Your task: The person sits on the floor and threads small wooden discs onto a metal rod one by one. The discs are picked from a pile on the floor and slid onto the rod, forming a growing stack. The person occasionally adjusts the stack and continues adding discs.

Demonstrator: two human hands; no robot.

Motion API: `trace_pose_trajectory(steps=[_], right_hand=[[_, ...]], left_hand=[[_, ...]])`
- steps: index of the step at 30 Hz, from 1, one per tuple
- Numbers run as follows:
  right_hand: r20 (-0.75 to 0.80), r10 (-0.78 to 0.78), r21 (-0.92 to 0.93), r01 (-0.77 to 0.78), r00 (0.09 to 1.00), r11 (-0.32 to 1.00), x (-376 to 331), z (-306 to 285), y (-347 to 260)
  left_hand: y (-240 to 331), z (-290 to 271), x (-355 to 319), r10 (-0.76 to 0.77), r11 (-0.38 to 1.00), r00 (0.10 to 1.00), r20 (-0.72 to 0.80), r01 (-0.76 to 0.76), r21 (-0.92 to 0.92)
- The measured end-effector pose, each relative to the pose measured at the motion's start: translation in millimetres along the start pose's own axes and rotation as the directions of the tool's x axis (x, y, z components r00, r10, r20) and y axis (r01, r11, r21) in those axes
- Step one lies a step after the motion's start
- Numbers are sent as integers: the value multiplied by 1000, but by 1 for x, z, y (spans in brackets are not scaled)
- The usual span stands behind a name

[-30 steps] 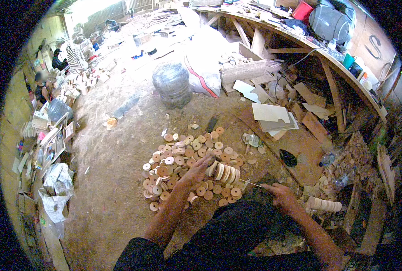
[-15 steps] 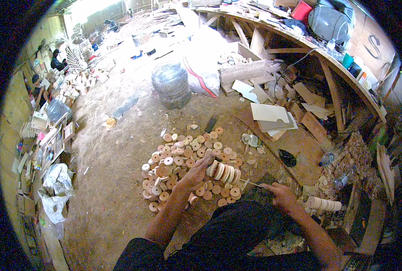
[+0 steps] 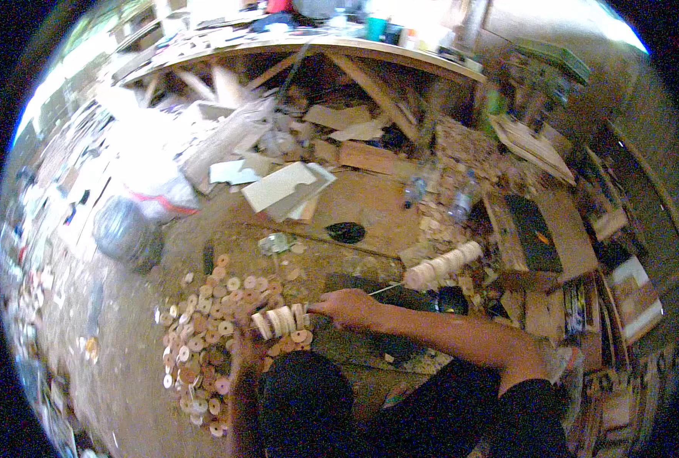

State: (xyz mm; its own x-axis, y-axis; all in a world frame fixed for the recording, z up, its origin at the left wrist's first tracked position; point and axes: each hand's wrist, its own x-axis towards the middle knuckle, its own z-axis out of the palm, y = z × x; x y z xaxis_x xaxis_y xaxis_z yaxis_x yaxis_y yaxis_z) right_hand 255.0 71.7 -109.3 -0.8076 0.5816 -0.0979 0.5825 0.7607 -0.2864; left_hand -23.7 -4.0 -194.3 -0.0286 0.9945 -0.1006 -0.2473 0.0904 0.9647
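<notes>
A short row of pale wooden discs [image 3: 280,320] is held on edge just above the floor. My left hand [image 3: 245,345] grips the row's left end and is partly hidden behind my dark knee. At the row's right end my right hand [image 3: 349,306] is closed on a thin stick [image 3: 387,288] that points right. Many loose wooden discs [image 3: 206,328] lie spread on the dirt floor to the left of both hands.
A long stack of discs [image 3: 442,266] lies to the right of my right hand. A black dish [image 3: 345,232], a metal lid [image 3: 275,243], white boards [image 3: 278,187] and a dark sack [image 3: 126,233] lie beyond. A cluttered workbench [image 3: 370,49] runs along the back, with wooden boxes [image 3: 542,229] at the right.
The view has swung to the right. My right hand has come in against the right end of the disc row, which my left hand still holds.
</notes>
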Motion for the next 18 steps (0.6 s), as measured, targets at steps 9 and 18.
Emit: trace_pose_trajectory(steps=[9,18], right_hand=[[-465,97,77,-69,880,995,3,-45,-35],[-173,-64,-198,29,983,980,12,-17,-34]], left_hand=[[63,52,13,215,975,973,84,-220,44],[78,61,15,287,953,954,84,-293,73]])
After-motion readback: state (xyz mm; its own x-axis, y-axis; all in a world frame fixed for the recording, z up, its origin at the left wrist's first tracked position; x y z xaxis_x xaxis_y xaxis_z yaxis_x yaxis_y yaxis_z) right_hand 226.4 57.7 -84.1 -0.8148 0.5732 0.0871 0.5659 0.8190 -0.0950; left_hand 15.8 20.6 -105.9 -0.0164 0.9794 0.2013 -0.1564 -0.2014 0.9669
